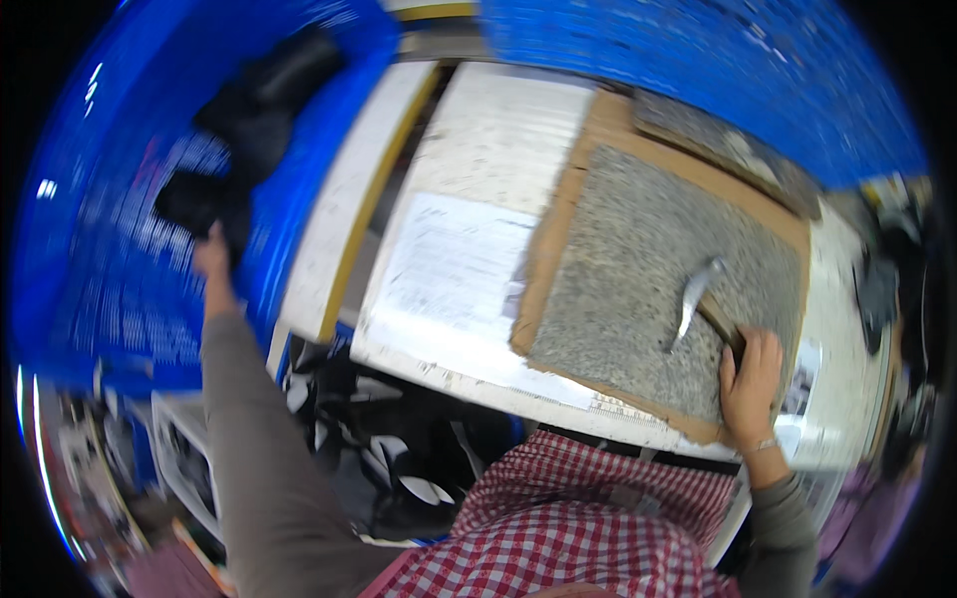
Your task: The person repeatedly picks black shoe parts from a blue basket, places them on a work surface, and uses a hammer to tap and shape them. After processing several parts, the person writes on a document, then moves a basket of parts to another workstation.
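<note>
My right hand (pixel 754 385) is wrapped round the wooden handle of a hammer (pixel 720 321). Its shiny curved metal head lies over a speckled grey slab (pixel 628 269) on the table. Far out to the left, my left hand (pixel 211 257) reaches over a blue crate (pixel 110 269) and closes on the near end of a limp black piece (pixel 194 202). Blur hides most of the fingers there and the exact kind of the piece. Another dark piece (pixel 289 75) lies beyond it in the crate.
Brown cardboard (pixel 543 284) lies under the slab, with a narrow grey block (pixel 723 145) along its far edge. Printed paper (pixel 449 259) covers part of the white table (pixel 503 130). A second blue crate (pixel 698 60) stands behind. Black and white pieces (pixel 399 458) lie below the table's front edge.
</note>
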Motion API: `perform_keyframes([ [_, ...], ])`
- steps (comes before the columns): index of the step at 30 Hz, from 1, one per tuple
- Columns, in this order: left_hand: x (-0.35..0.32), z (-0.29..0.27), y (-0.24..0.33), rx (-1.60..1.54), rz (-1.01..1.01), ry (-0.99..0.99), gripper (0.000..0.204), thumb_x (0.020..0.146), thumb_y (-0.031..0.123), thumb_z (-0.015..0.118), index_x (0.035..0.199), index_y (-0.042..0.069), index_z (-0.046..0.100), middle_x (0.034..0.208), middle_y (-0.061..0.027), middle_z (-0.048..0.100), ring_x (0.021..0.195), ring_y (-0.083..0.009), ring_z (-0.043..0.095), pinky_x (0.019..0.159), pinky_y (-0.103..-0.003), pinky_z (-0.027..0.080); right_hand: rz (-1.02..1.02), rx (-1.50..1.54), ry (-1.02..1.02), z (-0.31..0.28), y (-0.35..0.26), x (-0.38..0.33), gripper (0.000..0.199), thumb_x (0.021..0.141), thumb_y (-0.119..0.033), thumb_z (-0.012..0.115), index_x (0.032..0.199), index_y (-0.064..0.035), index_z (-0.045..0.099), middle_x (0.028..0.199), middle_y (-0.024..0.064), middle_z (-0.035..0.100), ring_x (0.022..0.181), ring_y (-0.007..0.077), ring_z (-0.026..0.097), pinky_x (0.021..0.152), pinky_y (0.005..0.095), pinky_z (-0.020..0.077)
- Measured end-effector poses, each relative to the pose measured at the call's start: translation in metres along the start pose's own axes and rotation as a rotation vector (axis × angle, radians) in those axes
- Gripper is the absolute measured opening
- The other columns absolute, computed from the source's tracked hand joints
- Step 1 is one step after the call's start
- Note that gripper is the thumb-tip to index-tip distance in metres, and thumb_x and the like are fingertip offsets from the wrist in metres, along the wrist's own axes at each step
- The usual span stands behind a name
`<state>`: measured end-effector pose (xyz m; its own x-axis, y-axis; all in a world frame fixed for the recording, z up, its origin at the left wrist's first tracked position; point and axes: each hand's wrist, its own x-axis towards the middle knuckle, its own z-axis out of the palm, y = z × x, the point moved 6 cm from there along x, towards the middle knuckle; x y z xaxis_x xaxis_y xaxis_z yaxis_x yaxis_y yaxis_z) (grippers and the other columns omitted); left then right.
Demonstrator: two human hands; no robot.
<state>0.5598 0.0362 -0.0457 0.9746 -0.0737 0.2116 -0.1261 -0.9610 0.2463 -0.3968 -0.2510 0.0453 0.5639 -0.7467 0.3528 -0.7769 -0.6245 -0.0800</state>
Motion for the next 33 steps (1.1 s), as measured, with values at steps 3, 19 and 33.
perform_keyframes([
  [3, 0.044, 0.007, -0.020, 0.044, -0.054, 0.150, 0.109, 0.085, 0.088, 0.047, 0.123, -0.012, 0.066, 0.126, -0.0300, 0.068, 0.119, -0.0435, 0.065, 0.103, -0.050, 0.049, 0.034, 0.060, -0.065, 0.004, 0.002, 0.005, 0.036, 0.083, -0.005, 0.069, 0.117, -0.0005, 0.058, 0.108, 0.0191, 0.057, 0.100, 0.0397, 0.056, 0.087, 0.0472, 0.0463],
  [19, 0.086, 0.020, -0.038, -0.026, -0.043, 0.298, 0.070, 0.101, 0.057, 0.041, 0.115, -0.006, 0.068, 0.112, -0.0288, 0.070, 0.104, -0.0506, 0.066, 0.088, -0.072, 0.046, 0.017, 0.070, -0.052, 0.005, 0.009, 0.005, 0.037, 0.082, -0.014, 0.074, 0.114, -0.0044, 0.059, 0.106, 0.0133, 0.057, 0.094, 0.0333, 0.058, 0.081, 0.0433, 0.0487],
  [33, 0.022, -0.007, 0.019, 0.337, 0.436, 0.168, 0.048, 0.106, 0.041, 0.050, 0.103, -0.005, 0.066, 0.105, -0.0210, 0.074, 0.081, -0.0366, 0.074, 0.071, -0.045, 0.062, -0.017, 0.123, -0.012, 0.001, 0.015, -0.008, 0.036, 0.086, -0.019, 0.071, 0.117, -0.0041, 0.061, 0.106, 0.0115, 0.055, 0.100, 0.0295, 0.056, 0.087, 0.0416, 0.0477],
])
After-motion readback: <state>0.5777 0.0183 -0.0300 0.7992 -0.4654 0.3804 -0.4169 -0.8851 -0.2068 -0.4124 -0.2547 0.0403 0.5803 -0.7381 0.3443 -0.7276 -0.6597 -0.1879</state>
